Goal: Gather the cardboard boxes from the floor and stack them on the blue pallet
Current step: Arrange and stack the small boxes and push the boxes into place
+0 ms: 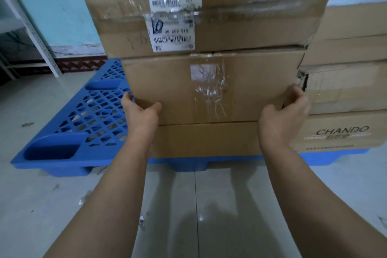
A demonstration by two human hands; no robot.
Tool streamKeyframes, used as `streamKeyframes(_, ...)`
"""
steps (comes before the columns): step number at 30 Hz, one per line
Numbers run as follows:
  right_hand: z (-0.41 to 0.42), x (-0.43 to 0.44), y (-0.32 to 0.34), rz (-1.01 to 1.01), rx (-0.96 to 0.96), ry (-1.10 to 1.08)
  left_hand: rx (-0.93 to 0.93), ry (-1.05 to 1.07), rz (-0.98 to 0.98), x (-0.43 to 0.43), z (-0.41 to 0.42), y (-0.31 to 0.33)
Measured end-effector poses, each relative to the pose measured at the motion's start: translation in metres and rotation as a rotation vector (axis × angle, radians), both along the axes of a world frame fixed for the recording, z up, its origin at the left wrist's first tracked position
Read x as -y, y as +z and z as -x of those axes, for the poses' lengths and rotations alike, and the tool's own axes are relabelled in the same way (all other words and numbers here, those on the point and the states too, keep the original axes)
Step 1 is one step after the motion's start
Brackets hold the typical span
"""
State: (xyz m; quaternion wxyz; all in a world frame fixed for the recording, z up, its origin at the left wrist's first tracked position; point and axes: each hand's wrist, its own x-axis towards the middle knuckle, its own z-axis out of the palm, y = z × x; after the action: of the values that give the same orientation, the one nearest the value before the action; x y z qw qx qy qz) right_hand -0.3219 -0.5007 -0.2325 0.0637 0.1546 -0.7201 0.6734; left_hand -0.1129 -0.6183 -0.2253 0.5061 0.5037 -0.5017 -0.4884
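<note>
Both the left hand (139, 111) and right hand (285, 109) clamp opposite lower corners of the middle box (211, 88), its long axis crosswise, directly above the bottom box (206, 139) on the blue pallet (62, 142).

Pallet (69, 132) on floor (199, 205), ahead of me. On it, centre: three boxes stacked, bottom box (206, 139), middle box (211, 88), top box (209, 6). My left hand (142, 111) and right hand (282, 115) flank the middle box. Right: second stack (347, 81). Left rear: shelf frame (35, 33).
</note>
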Motion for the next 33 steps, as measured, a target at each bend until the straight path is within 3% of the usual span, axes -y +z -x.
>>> streamKeyframes(3,0.003,-0.004,0.037,0.119,-0.170,-0.002,-0.080,0.101,0.108,-0.004,-0.004,0.037)
streamKeyframes(5,0.008,-0.007,0.061,0.075,-0.210,0.015,-0.138,0.137,0.193,-0.008,-0.007,0.061)
streamKeyframes(9,0.016,-0.009,0.089,-0.053,-0.148,0.152,-0.179,0.053,0.294,-0.006,-0.013,0.094)
streamKeyframes(13,0.019,-0.001,0.096,0.027,-0.092,0.241,-0.116,-0.010,0.287,-0.002,-0.012,0.103)
streamKeyframes(21,0.028,0.003,0.094,0.110,-0.069,0.175,-0.111,0.004,0.243,0.000,0.000,0.101)
streamKeyframes(24,0.024,-0.002,0.086,0.111,-0.090,0.138,-0.189,0.168,0.256,-0.008,0.008,0.093)
streamKeyframes(27,0.021,-0.015,0.059,0.202,-0.132,-0.023,-0.161,0.414,0.575,-0.049,0.038,0.073)
streamKeyframes(29,0.031,-0.028,0.034,0.240,-0.127,-0.118,-0.106,0.342,0.632,-0.082,0.066,0.056)
streamKeyframes(33,0.071,-0.064,-0.015,0.077,-0.024,-0.169,0.023,-0.123,0.213,-0.107,0.108,0.030)
